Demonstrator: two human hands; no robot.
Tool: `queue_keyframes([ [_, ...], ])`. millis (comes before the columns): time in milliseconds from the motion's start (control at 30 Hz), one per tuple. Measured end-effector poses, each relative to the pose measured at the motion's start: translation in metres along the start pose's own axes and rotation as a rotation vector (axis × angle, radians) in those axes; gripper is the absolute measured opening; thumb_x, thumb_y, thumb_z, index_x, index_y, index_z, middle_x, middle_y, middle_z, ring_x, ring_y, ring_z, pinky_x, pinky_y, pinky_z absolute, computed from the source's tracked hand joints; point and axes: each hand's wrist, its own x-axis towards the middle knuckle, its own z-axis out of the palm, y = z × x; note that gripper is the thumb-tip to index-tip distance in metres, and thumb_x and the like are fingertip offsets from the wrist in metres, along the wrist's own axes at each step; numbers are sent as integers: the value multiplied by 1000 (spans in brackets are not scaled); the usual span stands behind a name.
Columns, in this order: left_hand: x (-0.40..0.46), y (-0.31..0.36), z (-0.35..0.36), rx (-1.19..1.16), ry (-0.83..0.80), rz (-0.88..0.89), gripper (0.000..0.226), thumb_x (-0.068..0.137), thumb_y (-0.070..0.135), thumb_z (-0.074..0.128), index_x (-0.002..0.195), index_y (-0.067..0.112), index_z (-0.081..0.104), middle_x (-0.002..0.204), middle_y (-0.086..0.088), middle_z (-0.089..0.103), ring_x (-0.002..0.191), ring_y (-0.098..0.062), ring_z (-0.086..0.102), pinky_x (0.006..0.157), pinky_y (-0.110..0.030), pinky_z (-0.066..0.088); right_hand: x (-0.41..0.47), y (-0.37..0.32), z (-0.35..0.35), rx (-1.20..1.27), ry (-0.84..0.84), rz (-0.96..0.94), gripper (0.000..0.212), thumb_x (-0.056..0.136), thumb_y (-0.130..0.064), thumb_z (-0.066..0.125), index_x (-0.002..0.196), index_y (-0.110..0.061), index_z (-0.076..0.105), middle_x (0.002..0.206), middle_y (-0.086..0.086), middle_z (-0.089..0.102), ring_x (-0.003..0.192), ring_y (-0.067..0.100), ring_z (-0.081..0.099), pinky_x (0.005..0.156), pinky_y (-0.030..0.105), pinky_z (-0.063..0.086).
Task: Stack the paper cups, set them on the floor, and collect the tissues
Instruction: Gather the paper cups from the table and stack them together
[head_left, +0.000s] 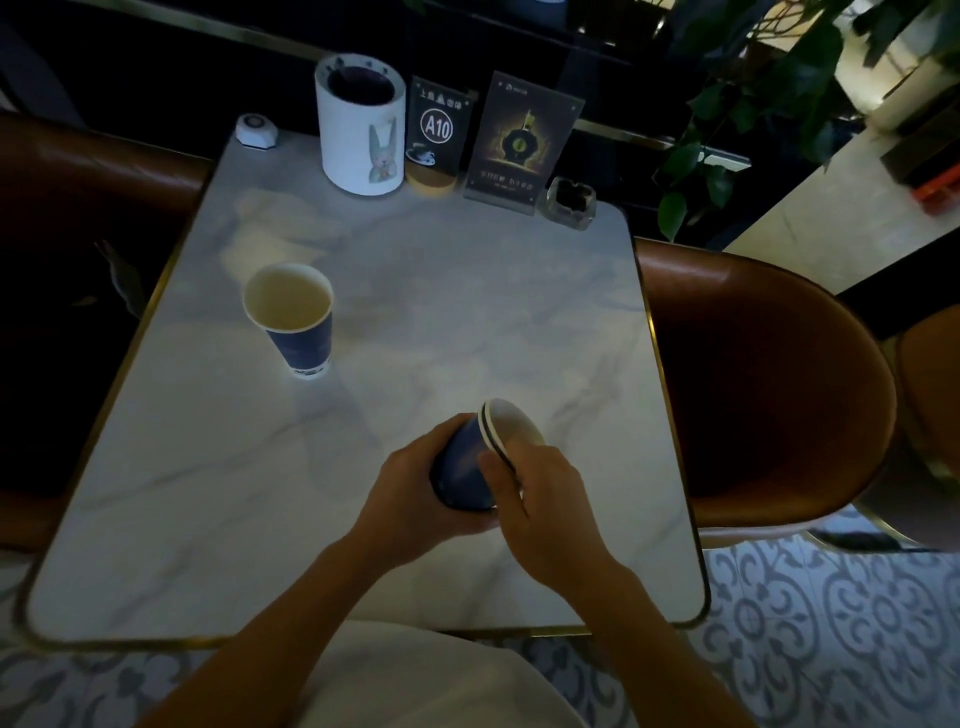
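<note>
- Dim light; how many nested paper cups (470, 462) are held is unclear.
- Left hand (402, 512) wraps the base; right hand (535, 499) fingers (491, 462) pinch the rims, above the table (467, 291) near edge.
- A single paper cup (291, 317) stands upright toward the left edge.

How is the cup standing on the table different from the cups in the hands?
The lone cup stands upright on the table, untouched; the held cups lie tilted sideways, gripped by the left hand and right hand. The lone cup is single; the held cups are nested, showing two rims. All are dark blue.
</note>
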Motion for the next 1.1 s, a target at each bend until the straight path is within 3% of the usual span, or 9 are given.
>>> queue_keyframes([
  [200, -1, 5, -2, -28, 17, -1, 89, 48, 42, 89, 127, 39, 48, 114, 23, 63, 103, 8, 61, 82, -10, 50, -1, -5, -1, 47, 53, 23, 12, 93, -42, 46, 82, -36, 45, 71, -23, 46, 65, -8, 52, 57, 7, 40],
  [267, -1, 7, -3, -49, 32, -10, 88, 48, 36, 91, 124, 41, 47, 110, 26, 62, 101, 10, 61, 78, -7, 49, 0, -4, 0, 94, 86, 2, 7, 92, -41, 48, 90, -35, 48, 84, -25, 50, 82, -8, 55, 69, 9, 45],
  [367, 0, 8, -1, -124, 53, -39, 81, 54, 26, 91, 123, 37, 50, 110, 23, 65, 101, 6, 63, 76, -9, 51, 1, -3, 3, 177, 127, -36, 35, 90, -40, 53, 121, -25, 49, 130, -8, 51, 120, 7, 49, 97, 29, 47],
  [467, 0, 11, -1, -181, 73, -39, 78, 61, 22, 88, 129, 30, 50, 117, 19, 64, 106, 2, 62, 80, -13, 52, 1, -5, 5, 298, 119, 81, 73, 83, -40, 65, 143, -21, 30, 153, -4, 30, 139, 10, 32, 108, 27, 41],
  [567, 0, 11, -2, -240, 79, -30, 77, 63, 18, 86, 132, 25, 50, 121, 14, 65, 110, -2, 62, 84, -20, 54, -1, -9, 10, 503, 82, 231, 103, 71, -37, 76, 150, -25, 11, 146, -27, 30, 132, -9, 35, 104, 22, 44],
  [667, -1, 13, -2, -273, 59, -17, 78, 67, 17, 84, 136, 22, 47, 127, 10, 63, 116, -6, 60, 92, -26, 54, -1, -8, 13, 642, 51, 302, 110, 67, -14, 84, 149, -24, 13, 126, -38, 37, 113, -24, 43, 86, 8, 48],
  [867, 7, 13, -32, 35, -67, 9, 99, 57, 49, 84, 140, 47, 30, 127, 32, 50, 115, 10, 50, 94, -14, 44, 5, -4, 10, 653, 92, 303, 85, 60, -13, 88, 130, -26, 41, 125, -16, 55, 116, 1, 56, 90, 23, 54],
  [1000, 10, 7, -64, 207, -37, -26, 97, 57, 59, 74, 143, 39, 34, 128, 22, 53, 112, 1, 53, 96, -23, 46, 12, -4, 5, 636, 101, 309, 87, 52, -35, 86, 127, -24, 44, 122, -14, 58, 112, 2, 58, 86, 22, 55],
  [1100, 5, 4, -85, 265, 65, -26, 79, 64, 57, 70, 135, 32, 47, 122, 18, 59, 105, 1, 56, 88, -14, 45, 19, -4, 5, 598, 90, 302, 86, 52, -34, 86, 126, -22, 44, 120, -15, 59, 111, 1, 58, 83, 17, 54],
])
